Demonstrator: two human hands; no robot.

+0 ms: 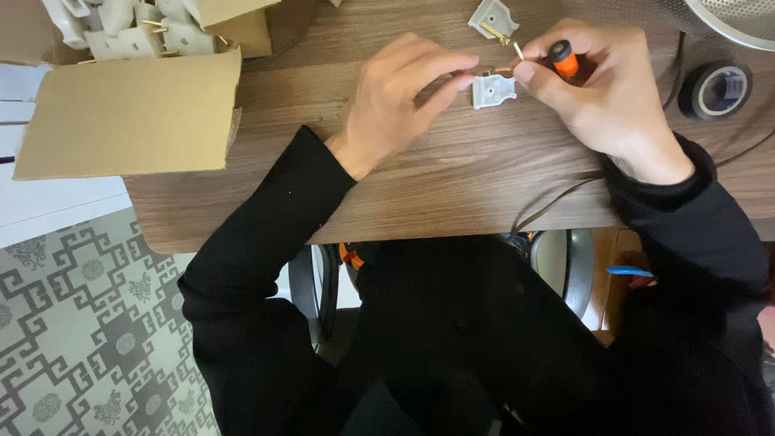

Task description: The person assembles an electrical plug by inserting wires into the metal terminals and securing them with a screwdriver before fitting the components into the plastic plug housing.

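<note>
- Left hand: fingers curled together, the thumb and forefinger tips pinching what appears to be a thin wire end just beside the left edge of the grey plug half; the wire itself is too small to make out clearly.
- Right hand: closed around a small screwdriver with an orange handle, its metal tip pointing down and left toward the plug half, which lies on the wooden table between the two hands.
- Second plug half: lies just beyond the fingertips of the right hand, with a brass prong showing.
- Step in hand, as judged: a conductor is being seated in the plug's terminal and the screw is about to be driven.
- Next move, as judged: calls for a steady pinch on the left and a square seating of the tip before any turn.
- Surroundings: a roll of black tape to the right of the right hand; a cardboard box of similar plugs left of the left hand; a dark cord trailing beneath the right wrist.
</note>
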